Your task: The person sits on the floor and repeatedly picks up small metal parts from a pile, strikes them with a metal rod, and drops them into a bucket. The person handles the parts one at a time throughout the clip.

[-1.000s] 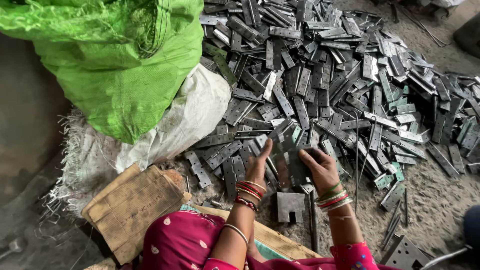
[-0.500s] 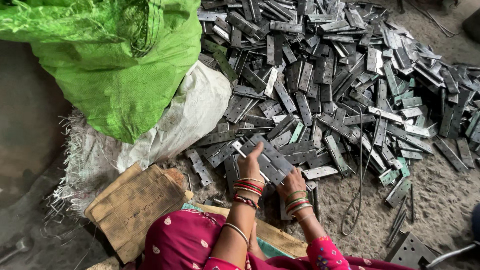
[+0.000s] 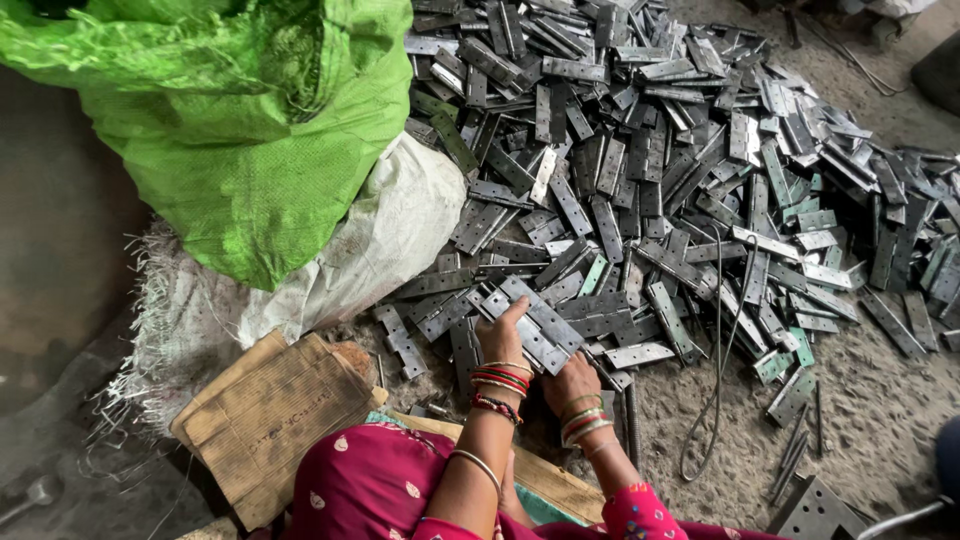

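Biggest thing here is the green woven sack (image 3: 230, 120) filling the 10 o'clock corner, slumped over a white sack (image 3: 370, 240) that sticks out underneath it toward the middle. From 12 round to 3 o'clock the ground is buried under a huge pile of grey metal hinge plates (image 3: 680, 150), flat strips with screw holes, lying every which way, a few with a greenish tint. Dirt floor (image 3: 880, 400) shows bare at 4 o'clock, with a thin wire loop (image 3: 715, 400) trailing down across it.

At 7 o'clock there's a folded piece of brown cardboard (image 3: 270, 410), just beside the person's pink patterned clothing (image 3: 380, 480) at 6.

Now the hands, both near the pile's lower edge, just below centre. The left hand (image 3: 500, 335) has its fingers stretched out almost flat, laid on top of a small stack of hinge plates (image 3: 540, 325), thumb along the near side. The right hand (image 3: 570, 385) sits at about 5 o'clock from the left one, fingers curled under the lower end of that same stack, so it's pinched between the 2 hands. How tightly the right fingers close I can't tell, they're tucked out of sight. The stack runs diagonally, from 10 to 4 o'clock, touching both hands. Bangles (image 3: 500, 380) on both wrists.
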